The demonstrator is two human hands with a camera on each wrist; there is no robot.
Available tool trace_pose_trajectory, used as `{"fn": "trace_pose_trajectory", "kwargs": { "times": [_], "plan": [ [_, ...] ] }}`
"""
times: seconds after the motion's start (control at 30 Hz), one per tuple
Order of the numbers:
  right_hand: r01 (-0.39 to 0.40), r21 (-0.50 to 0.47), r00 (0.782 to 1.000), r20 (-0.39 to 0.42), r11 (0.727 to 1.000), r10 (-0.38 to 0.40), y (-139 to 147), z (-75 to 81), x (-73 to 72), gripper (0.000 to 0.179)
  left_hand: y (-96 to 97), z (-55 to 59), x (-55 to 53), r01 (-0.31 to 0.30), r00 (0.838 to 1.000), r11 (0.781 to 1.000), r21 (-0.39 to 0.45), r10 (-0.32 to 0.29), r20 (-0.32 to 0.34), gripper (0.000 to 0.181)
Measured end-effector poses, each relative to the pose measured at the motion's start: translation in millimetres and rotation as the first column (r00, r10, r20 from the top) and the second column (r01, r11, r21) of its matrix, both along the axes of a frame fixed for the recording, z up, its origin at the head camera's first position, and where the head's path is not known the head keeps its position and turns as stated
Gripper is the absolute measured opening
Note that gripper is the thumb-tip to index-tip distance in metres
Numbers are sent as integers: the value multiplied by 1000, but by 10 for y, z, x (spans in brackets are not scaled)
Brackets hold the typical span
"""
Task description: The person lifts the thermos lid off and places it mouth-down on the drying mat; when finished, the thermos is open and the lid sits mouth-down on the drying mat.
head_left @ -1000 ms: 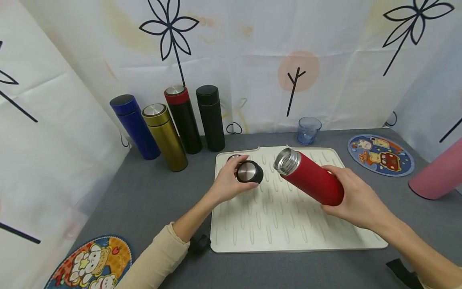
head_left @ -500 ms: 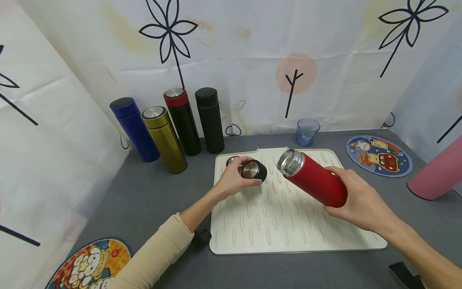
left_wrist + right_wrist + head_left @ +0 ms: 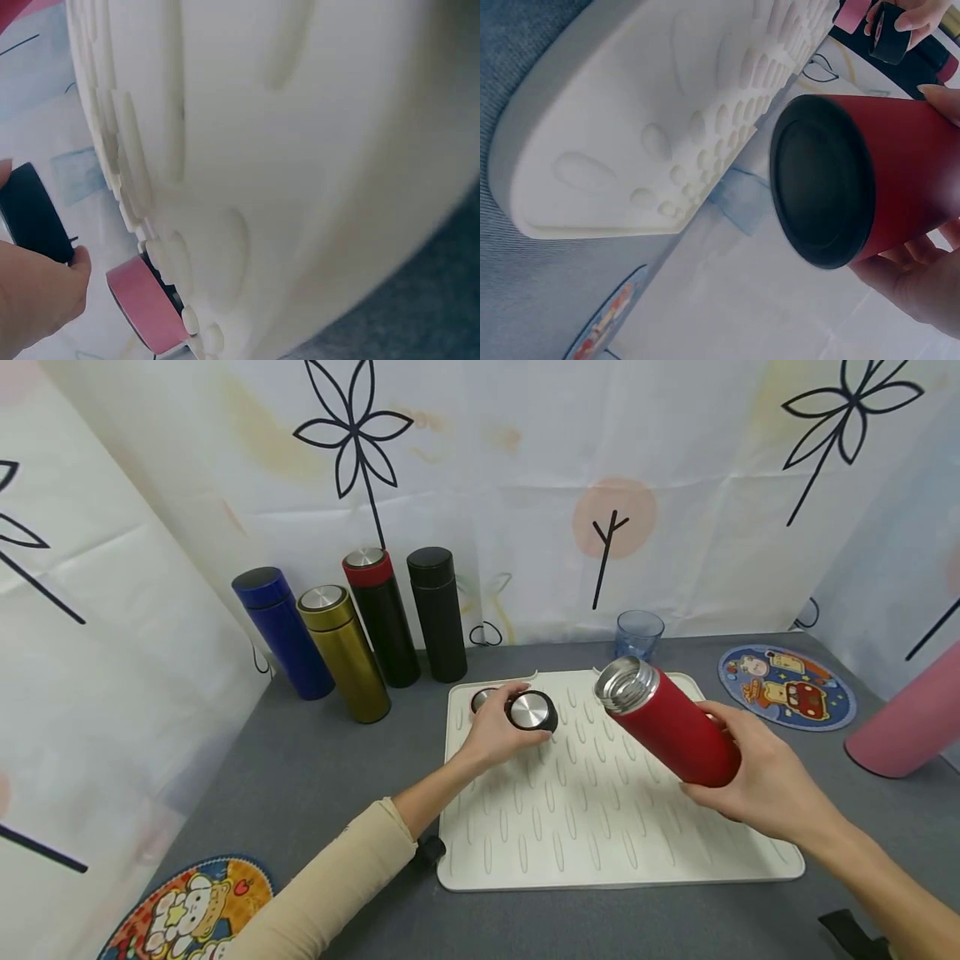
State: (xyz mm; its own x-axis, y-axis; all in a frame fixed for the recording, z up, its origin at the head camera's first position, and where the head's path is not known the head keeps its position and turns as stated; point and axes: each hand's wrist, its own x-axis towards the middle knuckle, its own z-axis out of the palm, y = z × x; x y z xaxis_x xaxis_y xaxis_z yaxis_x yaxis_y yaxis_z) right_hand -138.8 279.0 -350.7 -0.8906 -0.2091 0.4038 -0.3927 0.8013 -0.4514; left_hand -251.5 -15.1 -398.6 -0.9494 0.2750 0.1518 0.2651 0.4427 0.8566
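My left hand (image 3: 504, 731) pinches a black bottle lid (image 3: 532, 711) with a silver top, held above the left part of a cream ribbed drying mat (image 3: 570, 827). In the left wrist view, thumb and fingers grip this lid by its side. A second lid (image 3: 146, 304), pink around the side, rests on the mat just behind that hand. My right hand (image 3: 761, 768) holds a red thermos bottle (image 3: 675, 727) near its base, over the mat's right half. Uncapped, the bottle tilts with its steel mouth toward the upper left. Its black base (image 3: 821, 180) faces the right wrist camera.
Blue (image 3: 282, 631), gold (image 3: 345, 652), black-and-red (image 3: 381, 618) and black (image 3: 437, 614) thermos bottles stand at the back left. A blue glass (image 3: 637, 633) stands behind the mat. Round cartoon mats lie at right (image 3: 787, 687) and front left (image 3: 187, 914). A pink bottle (image 3: 911, 718) stands far right.
The left hand has shifted slightly right with the black lid, whose silver top now faces the head camera more. The right hand has moved the red bottle a little to the right.
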Motion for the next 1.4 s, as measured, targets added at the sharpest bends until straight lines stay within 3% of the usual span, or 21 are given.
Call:
{"fn": "trace_pose_trajectory", "kwargs": {
  "times": [0.23,0.47,0.67,0.93,0.97,1.1,1.17,1.2,1.4],
  "plan": [
    [122,-151,992,37,981,-118,113,-6,33,97,81,1,-37,-43,999,998,35,42,23,74],
    [272,-305,962,78,913,-261,295,-84,73,100,134,57,-69,-22,993,991,132,7,114,76],
    [373,-286,928,131,882,-350,479,-133,136,99,233,16,-112,-50,996,994,99,41,85,73],
    [466,-237,885,148,853,-442,599,-181,231,100,366,-81,-175,-118,989,984,136,104,107,72],
    [477,-228,879,143,849,-455,699,-274,207,101,372,-89,-177,-121,988,982,143,105,111,71],
    [509,-237,861,158,828,-484,772,-306,244,99,388,-98,-187,-117,987,982,146,100,123,72],
    [528,-247,849,174,812,-499,822,-340,257,99,397,-93,-200,-118,987,984,133,102,124,73],
    [533,-260,846,189,805,-499,767,-274,292,96,405,-94,-207,-119,987,985,127,103,123,73],
    [576,-275,817,224,770,-531,927,-423,295,95,460,-123,-262,-125,990,991,36,122,77,72]
  ]
}}
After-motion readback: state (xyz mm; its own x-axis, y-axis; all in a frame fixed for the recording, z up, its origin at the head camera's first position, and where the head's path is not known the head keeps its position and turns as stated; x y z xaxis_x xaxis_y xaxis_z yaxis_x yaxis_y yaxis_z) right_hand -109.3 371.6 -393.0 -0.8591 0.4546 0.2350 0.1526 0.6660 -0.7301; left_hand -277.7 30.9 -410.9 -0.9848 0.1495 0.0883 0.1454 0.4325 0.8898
